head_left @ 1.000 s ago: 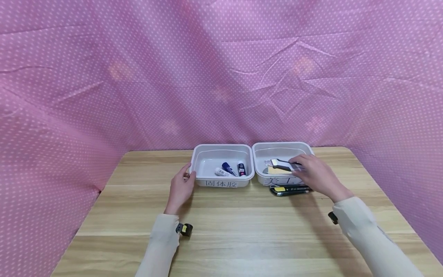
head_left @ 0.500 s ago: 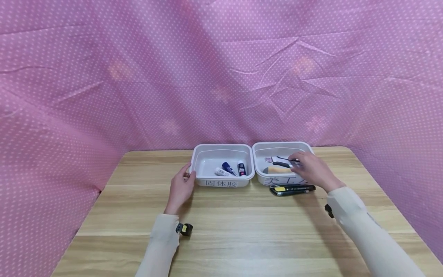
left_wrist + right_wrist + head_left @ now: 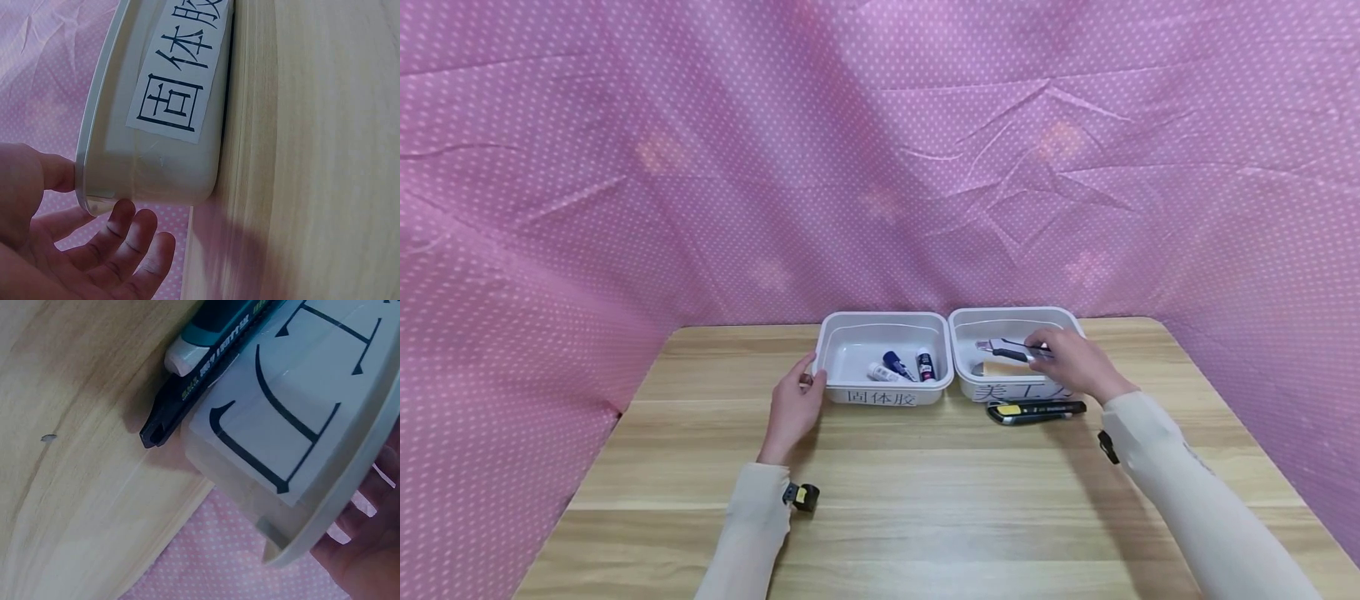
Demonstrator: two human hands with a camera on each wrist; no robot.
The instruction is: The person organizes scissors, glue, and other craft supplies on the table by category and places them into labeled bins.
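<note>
At the left white plastic bin [image 3: 883,389], my left hand [image 3: 795,406] holds the near left corner, thumb over the rim and fingers outside. In the left wrist view the thumb tip is hidden behind the rim. My right hand [image 3: 1075,363] pinches a grey and black utility knife [image 3: 1009,350], its head pointing left, low over the right white bin [image 3: 966,387]. That bin also contains a tan-handled tool [image 3: 1006,369] with a grey rounded end. Two dark utility knives [image 3: 1037,409], one with a yellow part, lie side by side against its front wall.
Several glue sticks [image 3: 897,364] lie in the left bin. Both bins stand next to each other at the back of the wooden table [image 3: 925,500], with paper labels [image 3: 882,398] on their fronts. A pink dotted curtain [image 3: 880,167] hangs behind.
My right hand has moved slightly left and lower with the grey utility knife, which now sits flatter in the right bin. The left hand stays at its bin's corner.
</note>
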